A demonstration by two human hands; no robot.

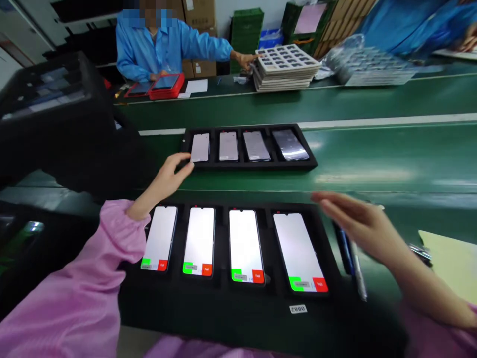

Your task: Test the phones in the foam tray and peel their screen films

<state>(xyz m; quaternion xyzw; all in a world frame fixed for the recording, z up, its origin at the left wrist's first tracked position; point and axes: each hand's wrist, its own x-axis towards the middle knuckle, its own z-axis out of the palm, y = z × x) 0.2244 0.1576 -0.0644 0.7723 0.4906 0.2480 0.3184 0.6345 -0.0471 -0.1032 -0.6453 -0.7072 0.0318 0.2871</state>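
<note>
A black tray (261, 311) in front of me holds several phones with lit white screens (245, 244), each showing a green and a red button at the bottom. A second black tray (253, 166) lies further off on the green belt with several phones with dim screens (228, 145). My left hand (169, 176) reaches over to the near left corner of that far tray, fingers stretched out and touching its edge by the leftmost phone. My right hand (354, 221) hovers flat and open above the right end of the near tray, slightly blurred, holding nothing.
A large black machine (55, 119) stands at the left. Pens (352, 263) and a yellow sheet (452, 261) lie at the right. Across the belt a person in a blue coat (164, 47) touches a stack of white trays (285, 67); a red tablet (166, 85) lies near them.
</note>
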